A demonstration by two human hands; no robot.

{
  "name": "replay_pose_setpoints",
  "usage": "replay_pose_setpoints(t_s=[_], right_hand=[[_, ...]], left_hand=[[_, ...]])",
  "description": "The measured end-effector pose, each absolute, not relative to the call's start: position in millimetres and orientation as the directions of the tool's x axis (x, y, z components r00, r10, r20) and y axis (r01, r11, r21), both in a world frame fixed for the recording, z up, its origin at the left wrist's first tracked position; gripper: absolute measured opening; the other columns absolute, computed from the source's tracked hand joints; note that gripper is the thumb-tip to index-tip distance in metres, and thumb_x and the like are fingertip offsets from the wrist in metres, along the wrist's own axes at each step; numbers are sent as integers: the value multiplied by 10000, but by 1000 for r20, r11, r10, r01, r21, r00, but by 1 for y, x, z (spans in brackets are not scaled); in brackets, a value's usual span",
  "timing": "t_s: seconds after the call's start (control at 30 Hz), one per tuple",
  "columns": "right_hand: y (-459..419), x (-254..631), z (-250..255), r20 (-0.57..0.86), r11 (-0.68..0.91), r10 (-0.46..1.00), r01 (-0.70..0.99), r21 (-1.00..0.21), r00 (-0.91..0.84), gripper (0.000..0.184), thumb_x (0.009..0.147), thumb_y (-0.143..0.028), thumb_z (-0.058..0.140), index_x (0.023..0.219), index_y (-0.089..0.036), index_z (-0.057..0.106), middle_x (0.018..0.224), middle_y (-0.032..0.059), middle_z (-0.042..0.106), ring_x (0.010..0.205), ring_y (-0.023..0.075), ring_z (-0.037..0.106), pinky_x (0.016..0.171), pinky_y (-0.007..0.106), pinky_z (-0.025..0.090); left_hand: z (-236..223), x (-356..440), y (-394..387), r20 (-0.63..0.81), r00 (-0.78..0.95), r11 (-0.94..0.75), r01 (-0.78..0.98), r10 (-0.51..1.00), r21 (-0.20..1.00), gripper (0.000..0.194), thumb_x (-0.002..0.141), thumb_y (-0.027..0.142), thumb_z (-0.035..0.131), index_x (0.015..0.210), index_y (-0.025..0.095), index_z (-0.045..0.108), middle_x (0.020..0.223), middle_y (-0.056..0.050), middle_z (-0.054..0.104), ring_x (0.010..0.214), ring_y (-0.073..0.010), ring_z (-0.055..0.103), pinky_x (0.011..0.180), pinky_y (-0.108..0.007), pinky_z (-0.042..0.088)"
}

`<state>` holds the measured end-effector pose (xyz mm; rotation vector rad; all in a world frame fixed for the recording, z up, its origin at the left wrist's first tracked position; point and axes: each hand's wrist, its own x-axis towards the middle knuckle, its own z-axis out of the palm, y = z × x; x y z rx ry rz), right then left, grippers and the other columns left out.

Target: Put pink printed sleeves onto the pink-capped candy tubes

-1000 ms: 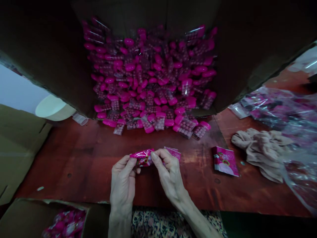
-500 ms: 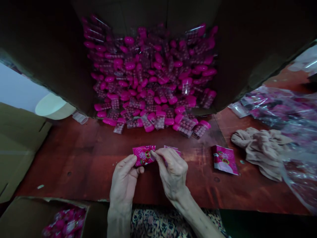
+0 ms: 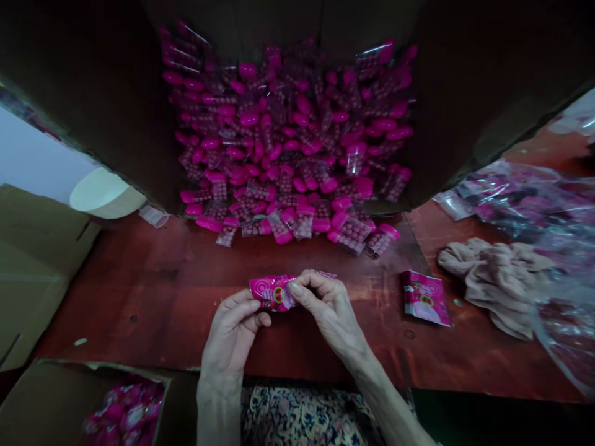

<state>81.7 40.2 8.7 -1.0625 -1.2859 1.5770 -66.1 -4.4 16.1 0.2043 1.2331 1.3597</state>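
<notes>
A pink printed packet (image 3: 274, 292) is held level just above the red table. My left hand (image 3: 235, 325) pinches its left end between thumb and fingers. My right hand (image 3: 325, 303) has thumb and forefinger closed on its right end and hides that edge. Behind the right knuckles, the edge of another pink printed piece (image 3: 328, 274) shows on the table; most of it is covered. Farther right lies a small stack of pink printed packets (image 3: 426, 298), apart from both hands.
A big carton (image 3: 465, 80) opens toward me, heaped with pink-capped clear containers (image 3: 351, 229) of small balls. On the right lie a beige cloth (image 3: 495, 272) and plastic bags (image 3: 520, 198). At left are a pale bowl (image 3: 105, 197), a clear cup (image 3: 153, 216) and a lower box (image 3: 51, 396) holding wrapped pink items.
My right hand has turned, its thumb now lying over the packet's right end, and the packet looks more bent. My left hand keeps its pinch. The whole view has shifted slightly.
</notes>
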Motion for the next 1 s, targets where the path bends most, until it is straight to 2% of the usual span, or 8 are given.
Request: replay_pose_setpoints(t_s=[0.2,0.4,0.5,0.7,0.93,1.0], right_hand=[[38,78,9,-102,-109,968,-16,-994,-230,204,789,-276,585,616,-169,599,586,-23,527,579,116,457,573,240,356],[33,71,12,18,25,997,97,-995,-81,126,737,-223,645,617,-199,614,616,-17,586,604,136,500,612,269,389],[34,71,12,22,27,990,36,-999,-140,161,753,-217,626,598,-190,591,636,-11,560,635,139,505,622,265,385],[33,74,7,-103,-138,963,-127,-982,-248,184,804,-294,589,662,-177,587,686,-6,530,650,130,475,617,245,378],[33,75,7,-73,-134,933,-152,-979,-351,297,880,-368,488,757,-186,687,814,29,576,783,154,526,723,268,415],[32,74,5,-40,-95,915,-117,-989,-400,263,875,-371,504,825,-210,705,856,31,587,834,164,530,763,287,420]], left_hand=[[15,-64,-6,-528,-378,271,-553,761,788,174,468,127,794,616,102,707,619,-43,687,470,-91,568,446,-189,492],[10,-58,-6,-361,-568,133,-403,739,905,127,482,161,783,540,134,674,492,9,615,400,-58,489,416,-162,398],[8,-57,-7,-293,-597,113,-321,747,940,98,532,173,758,552,136,670,471,15,591,401,-55,461,430,-167,369],[6,-57,-11,-264,-590,119,-274,763,954,116,585,201,738,539,141,649,457,21,564,414,-64,448,446,-180,348],[9,-57,-10,-266,-598,102,-293,756,951,196,573,231,759,487,142,606,445,33,537,409,-55,433,434,-171,343],[10,-57,-10,-284,-594,99,-325,752,941,189,574,236,765,504,141,618,459,32,545,410,-51,436,426,-165,352]])
